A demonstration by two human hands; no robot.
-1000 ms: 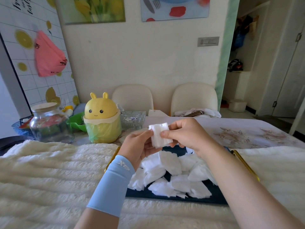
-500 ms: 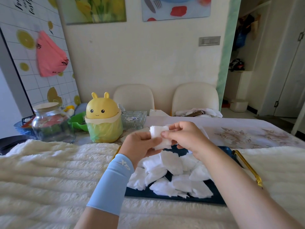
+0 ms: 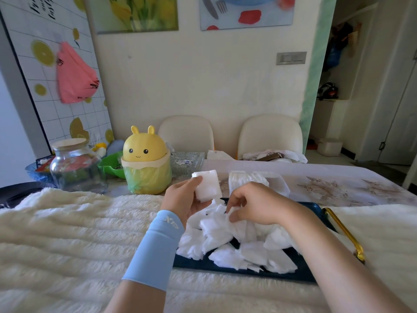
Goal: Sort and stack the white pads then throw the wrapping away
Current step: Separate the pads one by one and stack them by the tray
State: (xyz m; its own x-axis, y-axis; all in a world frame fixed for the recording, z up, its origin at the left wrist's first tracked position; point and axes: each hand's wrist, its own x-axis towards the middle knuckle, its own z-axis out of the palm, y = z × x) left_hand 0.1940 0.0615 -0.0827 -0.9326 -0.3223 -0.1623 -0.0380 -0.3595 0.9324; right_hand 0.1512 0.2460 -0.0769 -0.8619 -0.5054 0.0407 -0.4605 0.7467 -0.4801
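My left hand (image 3: 184, 198) holds a small stack of white pads (image 3: 207, 185) upright above the near left of a dark blue tray (image 3: 225, 267). Loose white pads (image 3: 243, 254) lie heaped on the tray. My right hand (image 3: 255, 205) is down on the heap and pinches one pad (image 3: 233, 216) between thumb and fingers. Behind my right hand, a clear plastic wrapping (image 3: 255, 179) with pads in it lies on the table.
A yellow bunny-shaped bin (image 3: 145, 161) with a green liner stands to the left, behind the tray. A glass jar (image 3: 74, 166), a green bowl (image 3: 110, 164) and a glass dish (image 3: 187, 162) stand near it. A fluffy cream cloth (image 3: 67, 233) covers the table's near side. Two chairs (image 3: 269, 134) stand behind.
My right hand has let go of the stack and dropped to the heap on the tray, where it pinches a loose pad. My left hand keeps the stack.
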